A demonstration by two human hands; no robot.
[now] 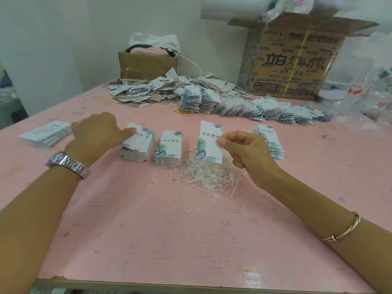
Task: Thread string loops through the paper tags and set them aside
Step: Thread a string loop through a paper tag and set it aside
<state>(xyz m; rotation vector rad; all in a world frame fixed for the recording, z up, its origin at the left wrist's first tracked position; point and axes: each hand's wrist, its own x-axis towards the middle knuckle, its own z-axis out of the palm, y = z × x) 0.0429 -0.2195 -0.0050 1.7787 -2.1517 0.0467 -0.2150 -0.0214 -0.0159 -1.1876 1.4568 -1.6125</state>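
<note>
My right hand [246, 152] pinches a white paper tag [209, 143] with green leaf print, held upright above a loose heap of white string loops [206, 177]. My left hand [97, 135] rests on the left stack of tags [139, 145], its thumb on the top tag and its fingers curled. A second stack [169, 149] stands between the two hands. Another fanned stack [270, 143] lies behind my right hand, partly hidden by it.
On the pink table [148, 230], rows of threaded tags [244, 107] and a loose tag heap [144, 91] lie at the back. Behind them stand a small cardboard box [146, 64] and a large printed carton [297, 60]. White cards [46, 133] lie far left; plastic bags [364, 102] right.
</note>
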